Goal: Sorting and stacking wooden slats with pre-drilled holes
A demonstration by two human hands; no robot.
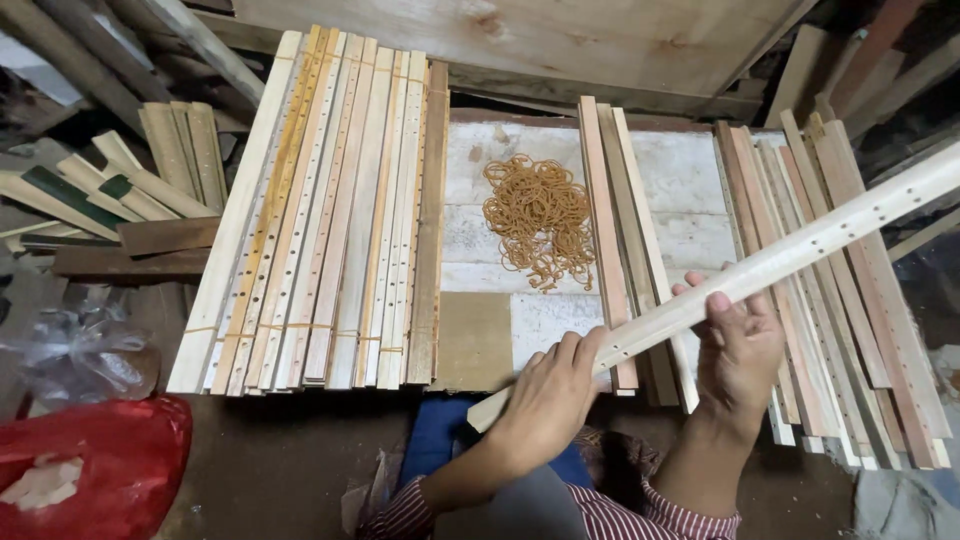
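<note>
The bench [690,170] carries 3 groups of slats: a wide banded bundle [330,210] on its left, 3 loose slats [612,220] mid-bench, and a fanned stack [850,300] on the right, too overlapped to count. You hold 1 long drilled slat [800,250] slanting above them; it looks light, stiff and dry. Your left hand [545,400] has its fingers clamped near the low end, your right hand [740,345] fingers wrapped further up. 1 heap of rubber bands [540,215] lies between.
</note>
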